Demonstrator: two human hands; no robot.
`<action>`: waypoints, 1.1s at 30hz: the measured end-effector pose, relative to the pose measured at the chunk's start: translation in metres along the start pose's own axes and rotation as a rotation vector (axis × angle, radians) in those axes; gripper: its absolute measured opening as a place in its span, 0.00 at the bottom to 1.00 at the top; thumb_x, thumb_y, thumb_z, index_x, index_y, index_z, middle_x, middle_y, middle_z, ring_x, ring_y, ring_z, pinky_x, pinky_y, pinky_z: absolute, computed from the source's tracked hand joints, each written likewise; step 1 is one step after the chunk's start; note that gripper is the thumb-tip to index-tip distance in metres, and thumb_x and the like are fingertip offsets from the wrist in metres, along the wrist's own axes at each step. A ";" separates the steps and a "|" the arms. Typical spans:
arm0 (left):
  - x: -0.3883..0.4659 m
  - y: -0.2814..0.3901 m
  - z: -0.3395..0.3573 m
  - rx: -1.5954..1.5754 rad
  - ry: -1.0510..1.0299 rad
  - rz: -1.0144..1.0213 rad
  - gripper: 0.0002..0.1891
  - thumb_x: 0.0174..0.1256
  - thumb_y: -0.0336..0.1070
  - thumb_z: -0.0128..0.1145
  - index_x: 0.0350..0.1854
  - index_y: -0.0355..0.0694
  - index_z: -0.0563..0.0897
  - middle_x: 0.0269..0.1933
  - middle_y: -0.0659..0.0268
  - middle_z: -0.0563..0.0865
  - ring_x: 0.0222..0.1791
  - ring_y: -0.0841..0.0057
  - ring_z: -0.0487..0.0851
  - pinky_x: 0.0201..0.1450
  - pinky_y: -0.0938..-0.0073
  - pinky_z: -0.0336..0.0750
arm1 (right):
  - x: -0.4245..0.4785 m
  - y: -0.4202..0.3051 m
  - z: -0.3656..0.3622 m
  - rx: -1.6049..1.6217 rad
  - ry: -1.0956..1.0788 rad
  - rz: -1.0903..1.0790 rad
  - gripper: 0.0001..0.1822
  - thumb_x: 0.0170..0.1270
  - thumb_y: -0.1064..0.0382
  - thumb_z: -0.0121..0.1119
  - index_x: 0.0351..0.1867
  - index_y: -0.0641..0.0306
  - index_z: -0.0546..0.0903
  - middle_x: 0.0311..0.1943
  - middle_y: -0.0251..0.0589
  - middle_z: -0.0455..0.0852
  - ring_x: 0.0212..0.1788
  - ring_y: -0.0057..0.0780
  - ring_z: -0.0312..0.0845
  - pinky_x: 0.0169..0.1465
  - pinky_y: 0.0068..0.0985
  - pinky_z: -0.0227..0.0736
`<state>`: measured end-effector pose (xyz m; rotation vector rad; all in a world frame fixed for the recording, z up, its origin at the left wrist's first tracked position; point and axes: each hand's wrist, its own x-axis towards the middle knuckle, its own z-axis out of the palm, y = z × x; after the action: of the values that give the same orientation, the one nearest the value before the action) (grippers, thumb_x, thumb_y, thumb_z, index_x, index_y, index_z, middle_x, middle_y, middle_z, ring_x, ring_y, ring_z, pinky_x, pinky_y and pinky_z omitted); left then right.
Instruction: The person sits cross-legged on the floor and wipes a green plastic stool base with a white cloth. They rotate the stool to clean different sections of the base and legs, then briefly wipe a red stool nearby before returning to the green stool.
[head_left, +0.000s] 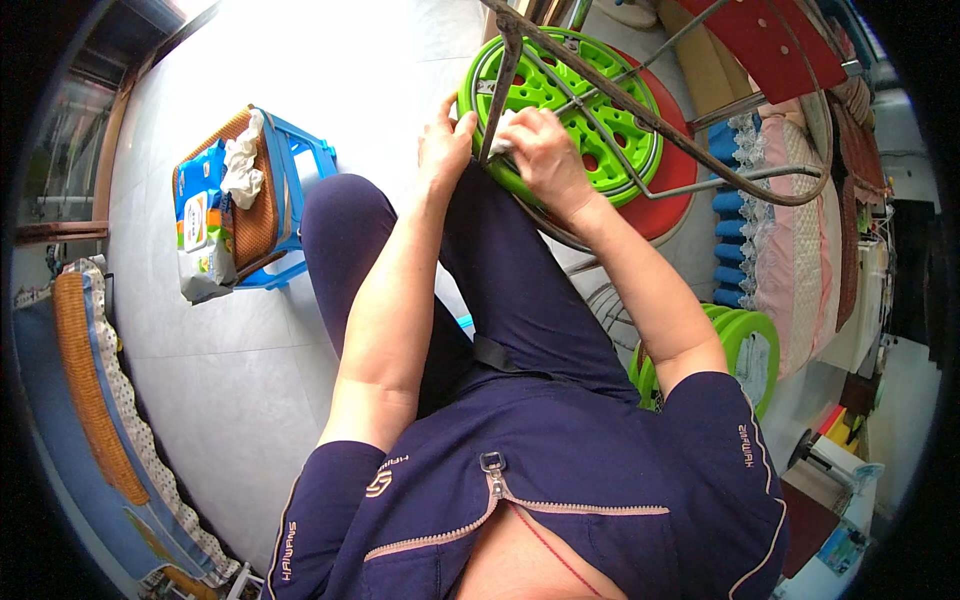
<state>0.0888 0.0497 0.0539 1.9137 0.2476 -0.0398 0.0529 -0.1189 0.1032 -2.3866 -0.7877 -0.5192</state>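
A green plastic stool seat (600, 146) is tipped with its ribbed underside facing me. Crossed metal rods (577, 101) span it, and a worn tubular leg frame (622, 94) sticks up over it. My left hand (444, 150) grips the seat's near left rim, thumb toward the underside. In my right hand (546, 157) is a crumpled white wipe (504, 135), pressed against the seat's edge by a metal leg (501, 82). The fingers partly cover the wipe. The seat's lower edge rests by my knee.
Left of my knees, a blue plastic stool (289, 180) with a woven brown top (255, 232) bears a wipes packet (199, 225) and crumpled white wipes (242, 165). A red round seat (671, 202) lies behind the green one. More green stools (750, 345) stand at my right.
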 end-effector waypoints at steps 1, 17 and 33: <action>0.001 -0.001 0.000 -0.004 0.002 0.001 0.26 0.68 0.40 0.63 0.67 0.39 0.78 0.46 0.52 0.91 0.42 0.70 0.89 0.46 0.67 0.80 | 0.002 0.009 -0.004 -0.058 -0.029 0.029 0.10 0.55 0.76 0.62 0.39 0.64 0.85 0.41 0.44 0.83 0.47 0.46 0.79 0.54 0.38 0.76; 0.000 0.001 0.001 -0.010 0.002 0.005 0.24 0.69 0.40 0.63 0.65 0.39 0.79 0.46 0.52 0.91 0.42 0.71 0.88 0.46 0.66 0.81 | 0.009 -0.002 -0.002 0.052 -0.124 0.129 0.08 0.54 0.75 0.61 0.35 0.64 0.86 0.36 0.45 0.82 0.43 0.47 0.80 0.51 0.39 0.76; 0.012 -0.015 0.009 -0.070 0.003 0.001 0.26 0.66 0.43 0.62 0.68 0.46 0.78 0.36 0.55 0.91 0.37 0.64 0.90 0.45 0.62 0.82 | 0.034 0.060 -0.023 -0.259 -0.214 0.310 0.06 0.60 0.68 0.60 0.32 0.59 0.89 0.37 0.49 0.86 0.40 0.49 0.85 0.48 0.42 0.80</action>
<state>0.0986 0.0479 0.0346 1.8446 0.2466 -0.0275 0.1122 -0.1588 0.1145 -2.7726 -0.4421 -0.2522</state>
